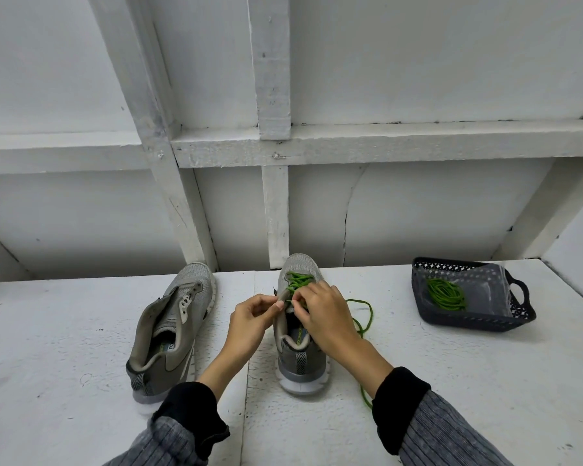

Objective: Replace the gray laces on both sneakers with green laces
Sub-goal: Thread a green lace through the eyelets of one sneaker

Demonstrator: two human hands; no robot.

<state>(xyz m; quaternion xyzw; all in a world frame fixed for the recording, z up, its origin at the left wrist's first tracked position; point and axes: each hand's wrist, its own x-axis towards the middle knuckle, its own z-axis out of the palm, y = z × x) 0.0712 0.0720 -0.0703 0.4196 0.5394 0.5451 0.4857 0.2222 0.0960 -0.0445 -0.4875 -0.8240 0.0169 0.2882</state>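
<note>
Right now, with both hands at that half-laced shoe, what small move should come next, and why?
Probably draw the green lace through the next eyelet: the right hand and left hand pinch at the right sneaker, laced only near its toe, with slack trailing on the table.

grey sneakers (pixel 172 327), green laces (pixel 298 280), dark perforated basket (pixel 478 322), white table (pixel 64 331)

A single head-worn wide-angle camera is looking forward and down from close above the white painted tabletop (pixel 81 331), facing the white timber-framed wall (pixel 273 146); its edges are seemingly bowing.
</note>
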